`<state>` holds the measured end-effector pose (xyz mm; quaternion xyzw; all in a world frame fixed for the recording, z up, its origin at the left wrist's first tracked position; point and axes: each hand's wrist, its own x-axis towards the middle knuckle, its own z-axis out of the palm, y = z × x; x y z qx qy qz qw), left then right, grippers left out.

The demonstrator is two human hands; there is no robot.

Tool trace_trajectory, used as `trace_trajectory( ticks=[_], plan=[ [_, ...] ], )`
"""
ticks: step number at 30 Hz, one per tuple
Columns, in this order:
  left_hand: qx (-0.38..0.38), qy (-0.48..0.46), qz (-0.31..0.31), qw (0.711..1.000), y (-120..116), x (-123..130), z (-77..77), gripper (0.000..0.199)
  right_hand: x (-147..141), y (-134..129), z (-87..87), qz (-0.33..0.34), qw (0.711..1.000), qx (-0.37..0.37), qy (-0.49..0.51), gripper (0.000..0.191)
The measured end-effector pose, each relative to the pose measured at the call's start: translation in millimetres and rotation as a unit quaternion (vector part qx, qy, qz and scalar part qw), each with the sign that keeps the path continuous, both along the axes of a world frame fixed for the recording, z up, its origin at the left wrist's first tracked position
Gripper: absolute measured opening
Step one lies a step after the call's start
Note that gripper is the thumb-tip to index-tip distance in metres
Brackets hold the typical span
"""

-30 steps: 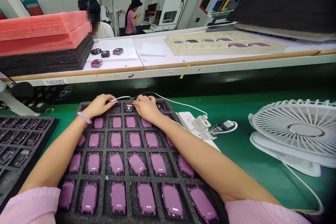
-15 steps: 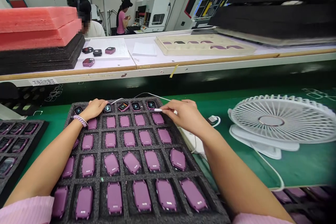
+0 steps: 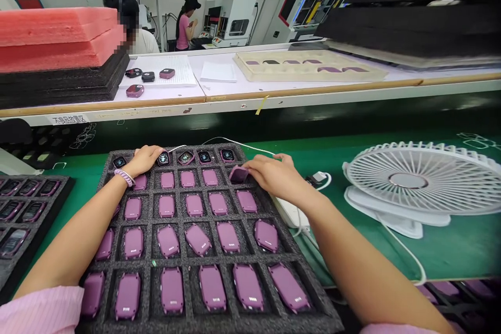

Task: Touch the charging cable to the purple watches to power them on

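Observation:
A dark grey foam tray holds rows of purple watches, mostly back up. My right hand is at the tray's far right corner, its fingers pinching one edge of a purple watch that is tilted up in its slot. At the far left row, my left hand reaches over a slot, fingers together, fingertips at the edge of a watch with a lit screen. A white cable loops behind the tray toward my right hand. Other lit watches lie face up in the far row.
A white fan lies on the green mat to the right. Near it are a white power strip and cables. Another watch tray is at left. The shelf carries foam stacks, papers and a cream tray. Two people are beyond.
My right hand held a white charger-like piece above the corner watch; now it grips that watch, which has tipped up. My left hand stays at the far row.

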<state>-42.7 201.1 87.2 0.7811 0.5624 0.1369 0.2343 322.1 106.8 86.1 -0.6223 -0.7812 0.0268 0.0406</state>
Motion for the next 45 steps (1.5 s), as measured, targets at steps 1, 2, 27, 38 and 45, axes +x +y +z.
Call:
trace_trajectory(
  ticks=[1, 2, 27, 38, 45],
  plan=[
    [-0.002, 0.008, 0.0, 1.0, -0.4, 1.0, 2.0, 0.047, -3.6, 3.3, 0.3, -0.011, 1.0, -0.013, -0.021, 0.036],
    [-0.005, 0.014, -0.001, 1.0, -0.8, 1.7, 3.8, 0.046, -7.0, 5.8, 0.4, -0.019, 0.999, -0.024, -0.036, 0.037],
    [0.015, 0.106, -0.017, 0.994, 0.4, 2.4, -0.3, 0.051, -26.8, 9.5, 17.4, -0.06, 0.995, 0.071, -0.036, 0.029],
    [0.015, 0.078, -0.002, 0.997, -5.3, 5.9, 2.6, 0.046, -123.6, 67.1, 13.5, 0.069, 0.991, -0.01, 0.116, 0.017],
    [0.007, -0.016, 0.004, 1.0, -4.5, 5.4, 0.3, 0.039, -127.3, 74.8, 0.1, 0.157, 0.97, 0.002, 0.183, 0.013]
  ],
)
